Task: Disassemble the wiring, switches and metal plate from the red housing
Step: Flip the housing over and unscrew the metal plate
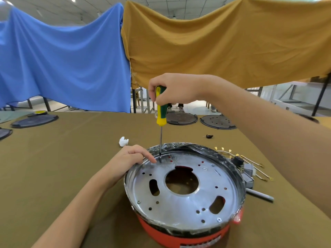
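Note:
The red housing (180, 235) stands on the table in front of me, with the round metal plate (206, 197) set in its top. My right hand (172, 90) grips the yellow and green handle of a screwdriver (160, 111) held upright, its tip on the plate's far left edge. My left hand (129, 158) rests on the rim beside the tip, one finger touching the plate. A bundle of wires with brass terminals (249, 161) and grey switch parts (249, 176) lies on the cloth to the right of the housing.
The table is covered with an olive cloth (62, 167). A crumpled white scrap (123, 141) and a small black part (209, 136) lie beyond the housing. Dark round lids (181, 118) (34, 120) sit along the far edge. Blue and mustard sheets hang behind.

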`<state>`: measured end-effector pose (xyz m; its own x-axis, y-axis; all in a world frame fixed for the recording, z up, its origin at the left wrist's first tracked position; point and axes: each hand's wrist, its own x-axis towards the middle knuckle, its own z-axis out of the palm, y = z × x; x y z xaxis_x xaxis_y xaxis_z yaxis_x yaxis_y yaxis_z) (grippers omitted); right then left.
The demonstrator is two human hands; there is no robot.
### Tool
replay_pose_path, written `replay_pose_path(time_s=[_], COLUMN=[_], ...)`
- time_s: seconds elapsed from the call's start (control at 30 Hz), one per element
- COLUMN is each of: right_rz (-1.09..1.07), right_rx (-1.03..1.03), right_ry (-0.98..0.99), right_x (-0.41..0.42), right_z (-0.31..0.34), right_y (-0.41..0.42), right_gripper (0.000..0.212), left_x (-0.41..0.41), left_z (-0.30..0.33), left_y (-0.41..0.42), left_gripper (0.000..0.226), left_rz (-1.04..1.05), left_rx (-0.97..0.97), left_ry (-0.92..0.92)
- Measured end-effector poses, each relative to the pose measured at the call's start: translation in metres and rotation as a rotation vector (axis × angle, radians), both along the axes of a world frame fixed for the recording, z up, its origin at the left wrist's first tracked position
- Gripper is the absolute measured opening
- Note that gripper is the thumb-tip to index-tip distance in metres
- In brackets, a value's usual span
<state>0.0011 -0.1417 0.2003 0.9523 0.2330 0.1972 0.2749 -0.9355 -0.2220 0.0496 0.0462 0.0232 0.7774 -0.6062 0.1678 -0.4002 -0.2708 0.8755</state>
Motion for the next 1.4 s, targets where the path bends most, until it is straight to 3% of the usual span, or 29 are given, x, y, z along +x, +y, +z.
replay_pose_path(time_s=[0.07,0.13,0.23,0.3,0.37,0.47,0.63,0.73,1.13,1.3,1.4], right_rz=[0.068,0.036,-0.138,-0.128,-0.011,0.068,-0.063,-0.038,0.027,-0.107,-0.246], right_rx=[0.125,0.145,-0.093,-0.169,-0.016,0.236,0.039,0.036,0.343,0.545,0.81], right_ry=[0.07,0.072,-0.028,-0.126,-0.069,0.082,-0.03,-0.114,-0.14,-0.197,-0.241], right_x=[-0.004,-0.005,-0.001,0.002,0.0,-0.005,-0.002,0.0,-0.015,-0.018,-0.022], right_z=[0.003,0.002,-0.002,-0.006,-0.005,-0.001,-0.004,-0.008,0.003,-0.012,-0.04], right_y=[-0.003,-0.003,-0.001,-0.002,-0.004,-0.006,-0.003,-0.003,-0.012,-0.038,-0.062], right_gripper=[0.02,0.021,0.042,0.035,0.018,0.033,0.033,0.023,0.016,0.015,0.012], left_x=[0.0,0.0,-0.001,0.0,0.0,0.001,-0.002,-0.002,0.0,0.001,0.005], left_z=[0.0,0.0,0.0,0.0,0.0,-0.001,0.001,0.001,0.0,0.0,-0.001], left_y=[0.001,0.001,0.0,0.0,0.0,0.0,0.0,0.0,0.002,0.004,0.004], left_gripper=[0.049,0.048,0.047,0.047,0.047,0.046,0.037,0.037,0.046,0.016,0.009], left_rz=[-0.001,0.0,0.003,0.001,0.002,0.002,0.002,0.004,-0.024,-0.073,-0.058], left_rx=[0.005,0.008,0.003,0.003,0.001,0.004,-0.002,-0.001,0.004,-0.071,-0.154], left_ry=[0.003,0.007,0.009,0.008,0.008,0.003,0.015,0.012,-0.003,0.076,0.11])
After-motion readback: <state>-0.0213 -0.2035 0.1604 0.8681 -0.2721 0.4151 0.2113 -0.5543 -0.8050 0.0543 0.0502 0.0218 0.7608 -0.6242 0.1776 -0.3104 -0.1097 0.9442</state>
